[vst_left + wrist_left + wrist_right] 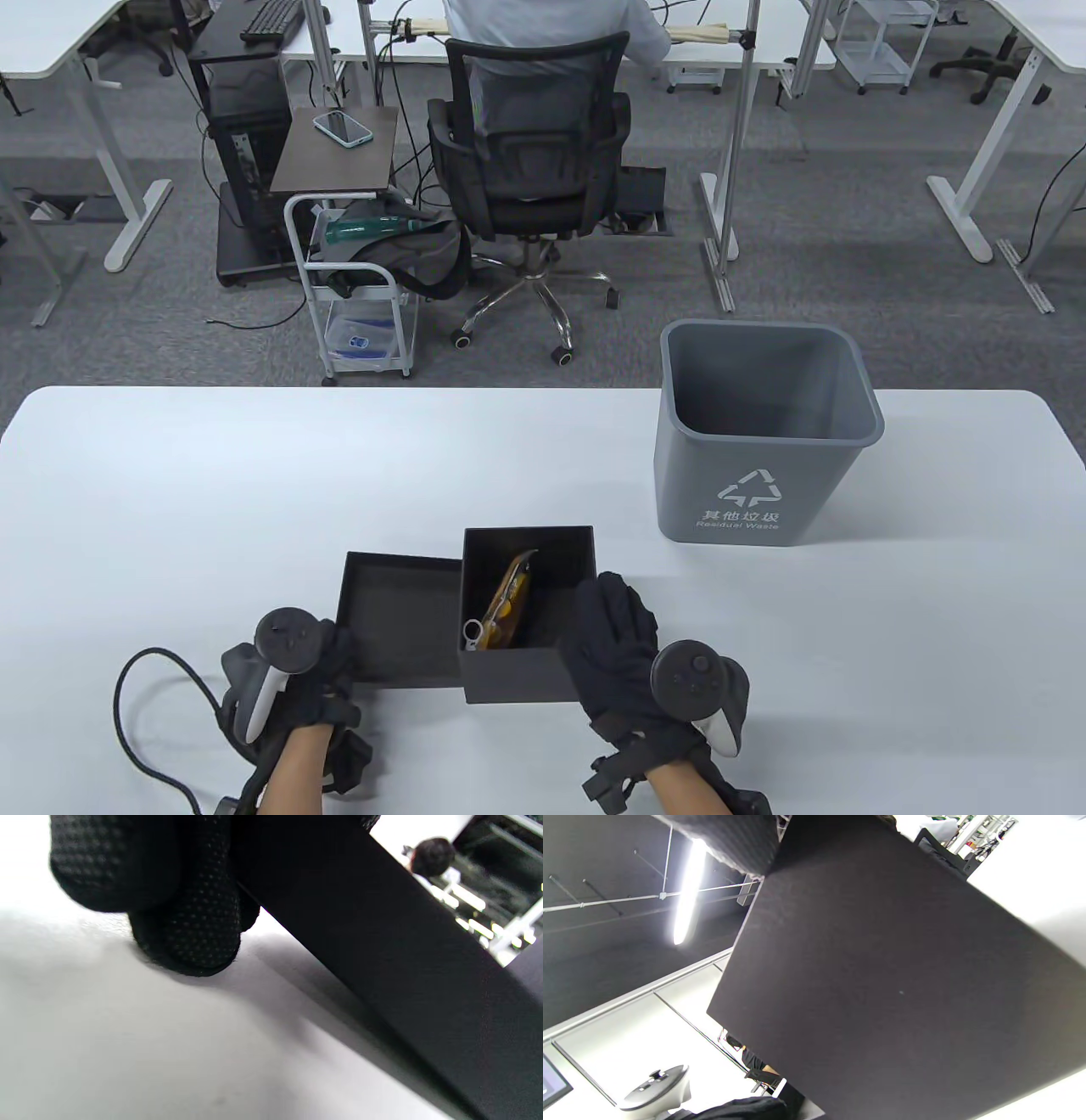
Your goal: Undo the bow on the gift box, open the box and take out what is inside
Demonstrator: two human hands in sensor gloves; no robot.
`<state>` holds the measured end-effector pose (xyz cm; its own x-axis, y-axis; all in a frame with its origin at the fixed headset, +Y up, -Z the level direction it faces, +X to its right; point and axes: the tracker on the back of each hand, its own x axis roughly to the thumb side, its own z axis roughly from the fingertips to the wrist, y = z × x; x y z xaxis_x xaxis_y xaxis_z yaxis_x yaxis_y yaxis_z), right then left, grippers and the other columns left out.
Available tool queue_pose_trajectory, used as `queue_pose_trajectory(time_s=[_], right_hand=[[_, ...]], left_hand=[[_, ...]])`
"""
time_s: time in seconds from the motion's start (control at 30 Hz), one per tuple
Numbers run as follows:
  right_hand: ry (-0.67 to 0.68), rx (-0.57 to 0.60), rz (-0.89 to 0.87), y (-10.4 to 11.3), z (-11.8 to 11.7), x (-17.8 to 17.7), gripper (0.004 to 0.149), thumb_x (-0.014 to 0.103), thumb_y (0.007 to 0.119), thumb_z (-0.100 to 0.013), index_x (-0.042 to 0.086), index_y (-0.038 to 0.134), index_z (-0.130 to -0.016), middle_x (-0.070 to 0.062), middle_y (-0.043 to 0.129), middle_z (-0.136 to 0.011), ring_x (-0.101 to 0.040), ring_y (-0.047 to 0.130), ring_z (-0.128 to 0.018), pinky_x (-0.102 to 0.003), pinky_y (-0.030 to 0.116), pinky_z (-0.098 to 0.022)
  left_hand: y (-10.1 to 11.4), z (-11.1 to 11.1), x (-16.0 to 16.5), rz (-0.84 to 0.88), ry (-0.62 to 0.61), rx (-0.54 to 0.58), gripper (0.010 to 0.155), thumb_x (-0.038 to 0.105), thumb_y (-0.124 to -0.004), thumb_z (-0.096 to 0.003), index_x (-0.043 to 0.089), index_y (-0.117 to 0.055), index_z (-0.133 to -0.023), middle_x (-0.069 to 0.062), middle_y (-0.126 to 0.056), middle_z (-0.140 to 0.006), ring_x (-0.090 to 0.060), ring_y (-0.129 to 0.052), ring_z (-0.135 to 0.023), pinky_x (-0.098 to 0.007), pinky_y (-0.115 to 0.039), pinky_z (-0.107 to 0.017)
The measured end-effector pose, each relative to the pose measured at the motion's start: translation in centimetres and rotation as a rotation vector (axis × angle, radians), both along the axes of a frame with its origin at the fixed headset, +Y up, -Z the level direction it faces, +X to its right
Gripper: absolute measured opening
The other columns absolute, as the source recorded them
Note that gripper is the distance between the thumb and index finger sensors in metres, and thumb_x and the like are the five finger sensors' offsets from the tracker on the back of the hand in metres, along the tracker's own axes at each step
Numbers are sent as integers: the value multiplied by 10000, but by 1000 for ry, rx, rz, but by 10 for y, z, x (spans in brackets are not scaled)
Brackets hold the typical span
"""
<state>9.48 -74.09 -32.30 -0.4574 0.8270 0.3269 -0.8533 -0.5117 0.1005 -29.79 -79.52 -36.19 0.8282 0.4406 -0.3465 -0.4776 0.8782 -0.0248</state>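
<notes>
The black gift box [517, 675] stands open near the table's front edge, with no ribbon in view. Inside it lies an orange-yellow object with a silver end [506, 601]. The black lid [399, 611] lies upside down on the table against the box's left side. My right hand [611, 620] grips the box's right wall; in the right wrist view that wall [882, 984] fills the frame and a fingertip [734, 840] hooks over its rim. My left hand [327, 658] holds the lid's near left corner, its curled fingers [191, 921] on the table beside the lid wall [382, 963].
A grey waste bin [764, 509] stands on the table to the back right of the box. A black cable [127, 722] loops on the table left of my left hand. Beyond the table's far edge a person sits in an office chair [526, 153].
</notes>
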Motion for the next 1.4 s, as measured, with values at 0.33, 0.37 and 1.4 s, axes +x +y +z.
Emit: queue_pose_trajectory(time_s=[0.33,0.37,1.4], right_hand=[[-15,-54,-103,-3,-2,11,683,371,653,-648,88,336,-1183,-204,205,-1181,-520,201,-1044,-615,165,-714],[-17,-54,-104,-3,-2,11,686,369,653,-648,86,326,-1181,-207,205,-1180,-520,204,-1043,-615,167,-714],[-33,-69,-92,-7,-4,11,669,413,626,-653,100,367,-1185,-232,254,-1177,-546,281,-1033,-636,210,-715]], left_hand=[[28,5,31,-344,-58,20,647,502,-802,-588,56,-754,-1054,-235,-852,-956,-323,-1051,-486,-364,-914,-357],[38,7,36,-367,-68,114,659,507,-810,-580,59,-746,-1060,-237,-850,-963,-329,-1052,-488,-368,-916,-358],[103,-46,242,-657,-483,-143,418,322,-926,-517,106,-929,-874,-105,-1080,-657,-156,-1039,-176,-259,-874,-116]])
